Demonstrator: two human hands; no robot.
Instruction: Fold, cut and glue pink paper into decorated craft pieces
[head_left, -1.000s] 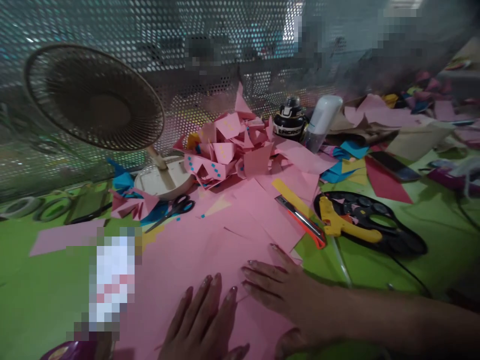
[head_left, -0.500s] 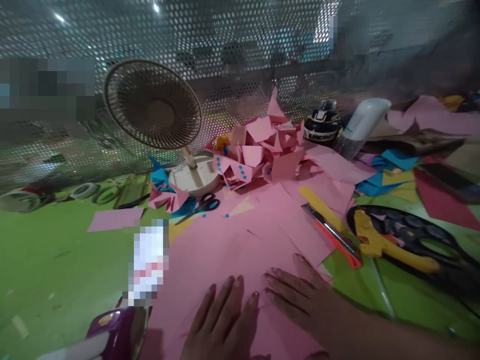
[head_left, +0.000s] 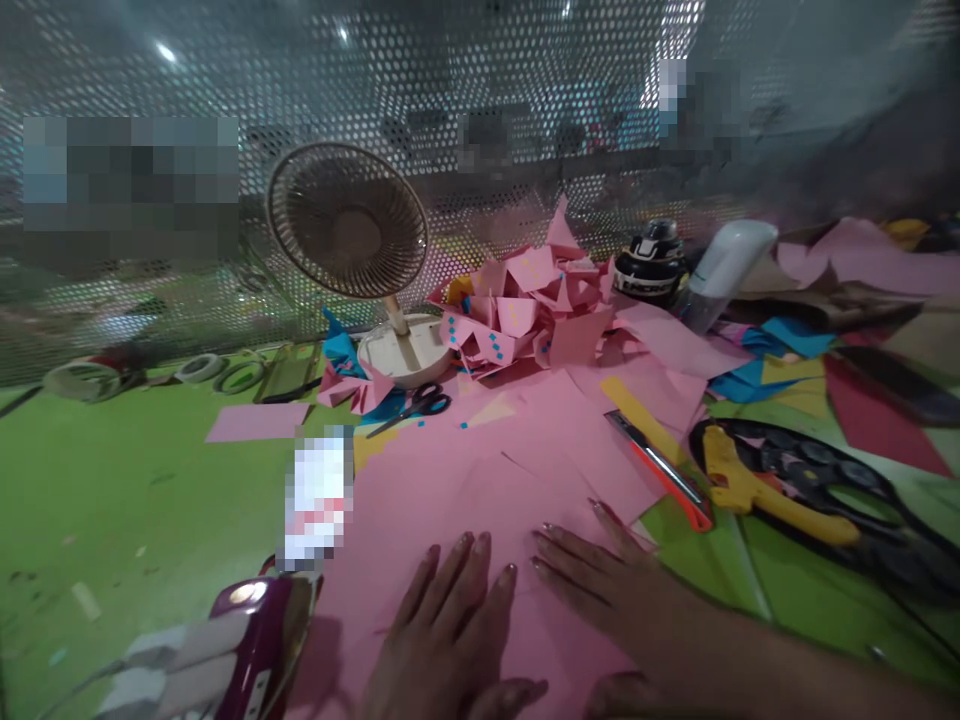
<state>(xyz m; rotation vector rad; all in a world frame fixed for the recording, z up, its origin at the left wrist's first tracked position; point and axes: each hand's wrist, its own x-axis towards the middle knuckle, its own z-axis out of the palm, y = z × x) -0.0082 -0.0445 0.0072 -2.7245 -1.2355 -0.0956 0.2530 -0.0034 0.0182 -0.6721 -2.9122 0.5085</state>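
Note:
My left hand (head_left: 450,640) lies flat on a large pink paper sheet (head_left: 465,480), fingers stretched out and together. My right hand (head_left: 600,585) rests flat on the same sheet just to its right, fingers spread and pointing left. Neither hand holds anything. An orange utility knife (head_left: 660,470) and a yellow paper strip (head_left: 634,405) lie just beyond my right hand. Black scissors (head_left: 416,408) lie farther back on the pink sheets.
A small desk fan (head_left: 352,230) stands at the back before a perforated metal screen. A heap of folded pink paper pieces (head_left: 525,305) sits beside it. A yellow glue gun (head_left: 757,490) lies on a black tray at right. Tape rolls (head_left: 217,372) sit left; a purple object (head_left: 247,640) near bottom left.
The view has swung left, so the fan and paper heap sit farther right in frame. Both hands stay flat on the pink sheet in the same pose.

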